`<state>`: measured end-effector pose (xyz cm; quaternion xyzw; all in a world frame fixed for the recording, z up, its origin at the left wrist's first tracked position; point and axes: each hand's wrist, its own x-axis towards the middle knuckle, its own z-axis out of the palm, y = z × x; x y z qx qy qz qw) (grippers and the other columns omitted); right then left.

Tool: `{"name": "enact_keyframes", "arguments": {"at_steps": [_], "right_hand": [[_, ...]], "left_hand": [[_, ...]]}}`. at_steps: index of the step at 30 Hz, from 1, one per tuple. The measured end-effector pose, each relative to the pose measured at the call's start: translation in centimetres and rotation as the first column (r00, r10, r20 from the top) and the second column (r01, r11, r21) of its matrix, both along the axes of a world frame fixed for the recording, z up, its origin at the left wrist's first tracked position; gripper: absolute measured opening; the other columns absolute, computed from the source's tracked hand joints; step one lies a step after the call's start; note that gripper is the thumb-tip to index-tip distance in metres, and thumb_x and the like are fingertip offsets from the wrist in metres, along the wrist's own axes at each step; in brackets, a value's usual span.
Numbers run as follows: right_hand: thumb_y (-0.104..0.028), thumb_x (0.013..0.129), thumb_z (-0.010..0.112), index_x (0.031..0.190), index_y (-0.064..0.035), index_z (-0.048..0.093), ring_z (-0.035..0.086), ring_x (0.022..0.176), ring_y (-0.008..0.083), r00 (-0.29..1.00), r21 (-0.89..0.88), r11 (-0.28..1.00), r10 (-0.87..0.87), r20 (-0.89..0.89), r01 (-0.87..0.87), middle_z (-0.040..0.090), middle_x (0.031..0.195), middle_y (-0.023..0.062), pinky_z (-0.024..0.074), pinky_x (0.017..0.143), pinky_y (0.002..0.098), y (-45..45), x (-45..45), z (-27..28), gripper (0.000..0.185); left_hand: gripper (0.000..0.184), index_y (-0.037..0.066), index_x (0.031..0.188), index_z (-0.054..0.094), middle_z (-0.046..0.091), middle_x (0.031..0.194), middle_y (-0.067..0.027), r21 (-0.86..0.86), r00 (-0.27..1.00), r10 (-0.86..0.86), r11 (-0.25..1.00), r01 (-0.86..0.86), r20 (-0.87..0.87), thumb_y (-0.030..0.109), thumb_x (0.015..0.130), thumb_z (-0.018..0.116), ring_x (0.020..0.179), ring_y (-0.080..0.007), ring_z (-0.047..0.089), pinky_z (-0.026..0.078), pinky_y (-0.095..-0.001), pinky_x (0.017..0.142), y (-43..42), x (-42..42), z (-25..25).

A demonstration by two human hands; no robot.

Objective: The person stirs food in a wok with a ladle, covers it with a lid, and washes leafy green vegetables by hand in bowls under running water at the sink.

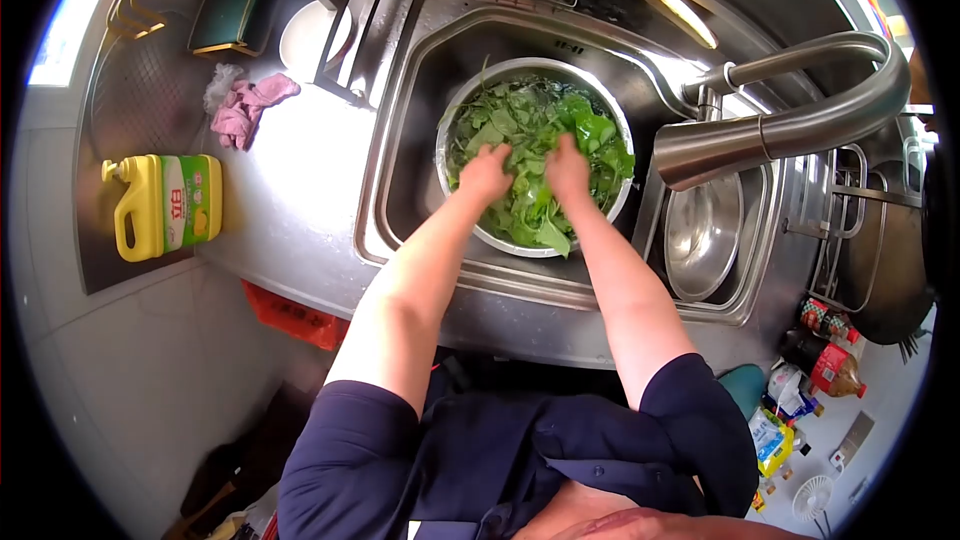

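Note:
A round metal basin [447,130] stands in the larger sink bowl, filled with leafy greens [535,110] in water. My left hand [486,172] is sunk into the greens at the left of the middle, its fingers curled round leaves. To the right, my right hand [567,168] grips leaves too, with its fingertips partly hidden among them. Both forearms reach over the sink's front edge, and the hands are a short way apart.
A metal faucet [715,152] arches over the right side, above a steel bowl [703,240] in the smaller sink. On the left are a yellow detergent jug [165,205], a pink cloth [248,110] and a white plate [312,40]. Bottles [835,368] stand low at right.

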<state>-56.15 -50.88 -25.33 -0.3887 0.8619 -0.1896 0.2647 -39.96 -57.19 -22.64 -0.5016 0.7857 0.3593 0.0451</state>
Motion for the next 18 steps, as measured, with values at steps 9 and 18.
{"name": "enact_keyframes", "arguments": {"at_steps": [9, 18], "right_hand": [[-0.013, 0.085, 0.053, 0.09, -0.0009, 0.058, 0.058, 0.066, 0.0197, 0.986, -0.171, 0.977, 0.141, 0.091, -0.124, 0.061, 0.07, 0.007, 0.0428, 0.06, 0.0326, -0.6, -3.8, 1.6, 0.014], [-0.019, 0.086, 0.054, 0.093, -0.0046, 0.053, 0.045, 0.068, 0.0082, 0.885, -0.201, 0.979, 0.058, 0.463, 0.041, 0.052, 0.071, 0.0029, 0.0371, 0.062, 0.0243, 1.7, -2.6, 9.4, 0.016]], "left_hand": [[0.052, 0.018, 0.118, 0.057, 0.06, 0.113, -0.0136, 0.18, 0.998, 0.06, 0.982, -0.064, 0.029, 0.022, 0.068, 0.07, 0.107, -0.0286, 0.057, 0.045, -0.0375, 0.09, -1.7, 0.8, -2.9], [0.046, 0.011, 0.114, 0.058, 0.06, 0.111, -0.0172, 0.234, 0.995, 0.095, 0.967, -0.096, 0.013, 0.025, 0.071, 0.067, 0.104, -0.0309, 0.058, 0.046, -0.038, 0.088, -1.1, 0.1, -2.3]]}}
